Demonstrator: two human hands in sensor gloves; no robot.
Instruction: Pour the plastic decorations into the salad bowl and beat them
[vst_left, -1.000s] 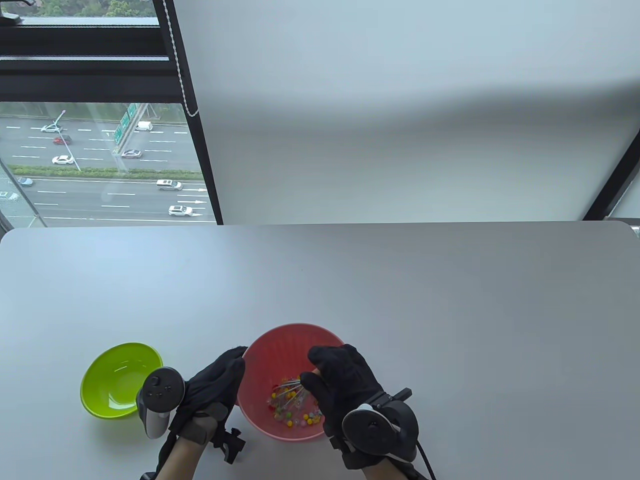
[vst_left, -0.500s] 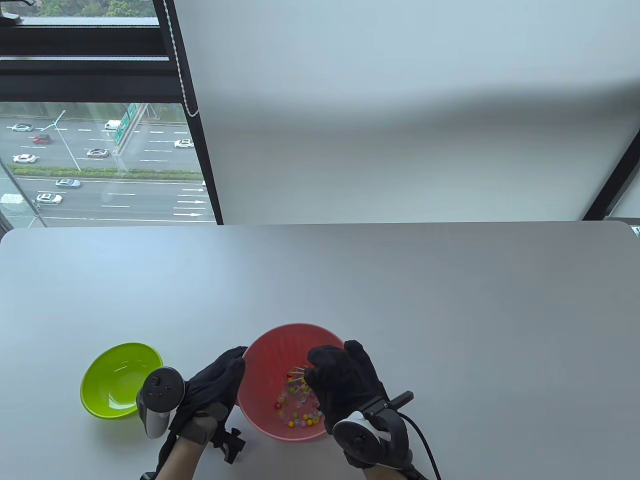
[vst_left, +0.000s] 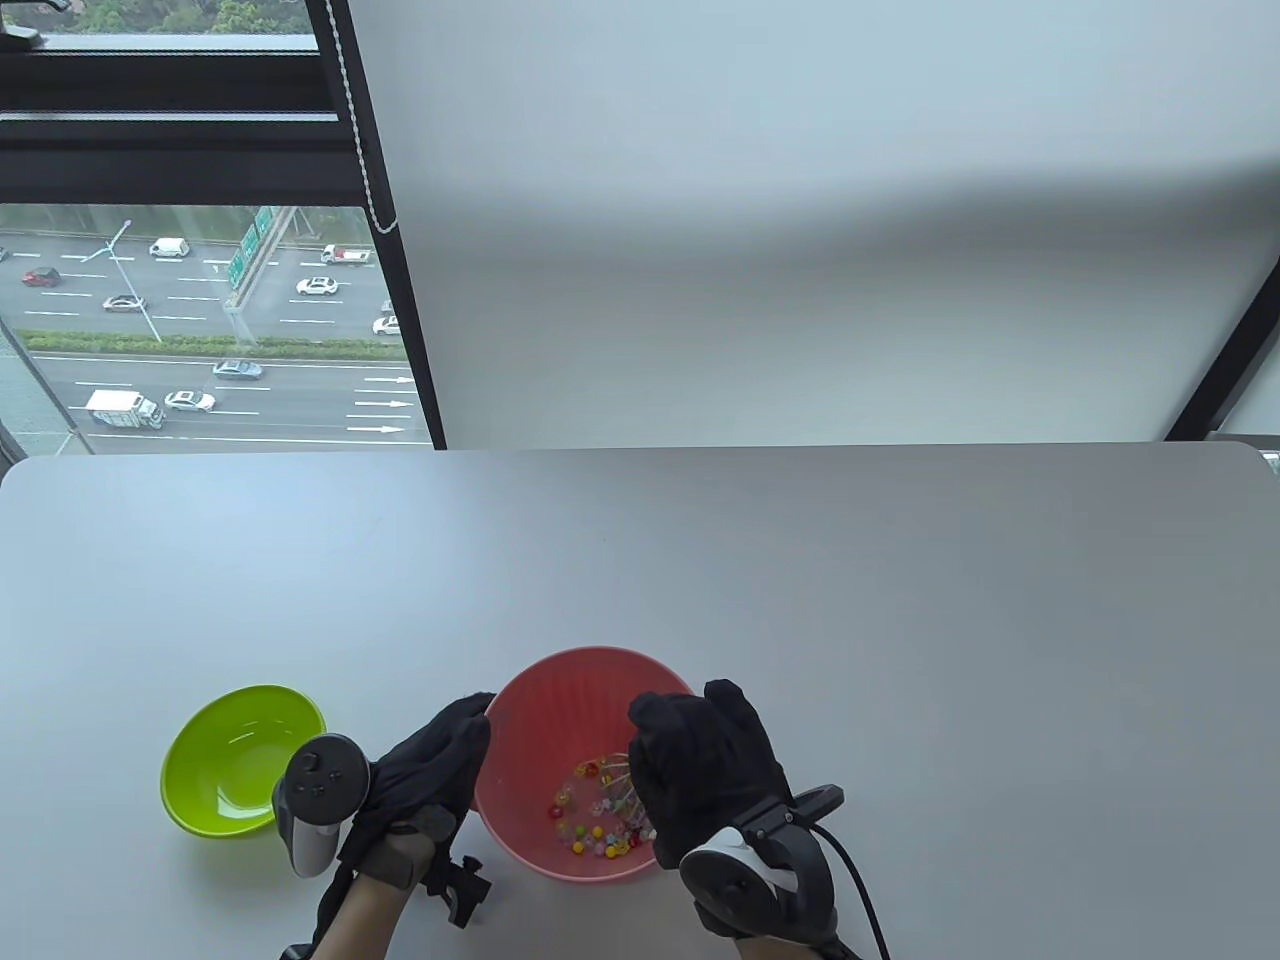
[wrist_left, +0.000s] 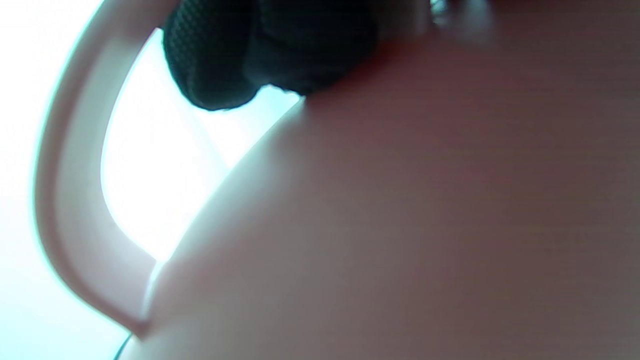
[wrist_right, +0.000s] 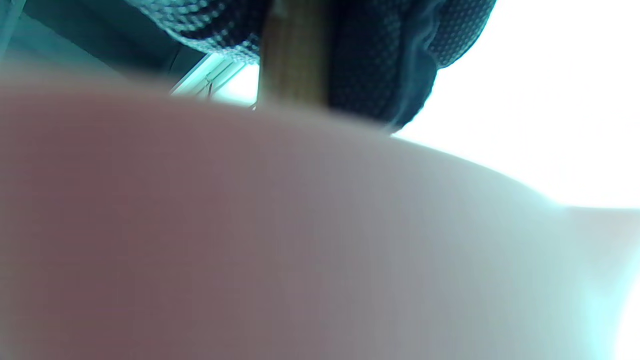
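Salad bowl: salmon-pink plastic, round, deep, faint ribs running down the inner wall. It is sitting near the front edge of the desk, roughly mid-width. In the left wrist view its outer wall is filling most of the frame as a smooth, matte, blurred pink surface, with a thin loop handle curving off the rim.

Plastic decorations: small beads, yellow, red, green and some clear, lying loose across the bottom of the bowl, mostly toward its near side.

Whisk: thin metal wires showing just under the right hand, down among the beads. In the right wrist view a tan, wood-like handle is running between the gloved fingers; the bowl's blurred pink wall is covering the lower frame.

Right hand: black textured glove, hovering over the bowl's right side, fingers clenched around the whisk handle. A tracker is sitting on the back of the hand, its cable trailing toward the front edge.

Left hand: black glove, lying against the bowl's left outer wall, fingertips reaching up to the rim. Fingers look fairly straight, bracing rather than curling round; in the left wrist view the fingers are pressing on the wall near the handle.

Green bowl: glossy lime plastic, shallower, standing left of the pink bowl and apart from it, near the front edge.

Desk: flat, pale grey, matte, with rounded corners.
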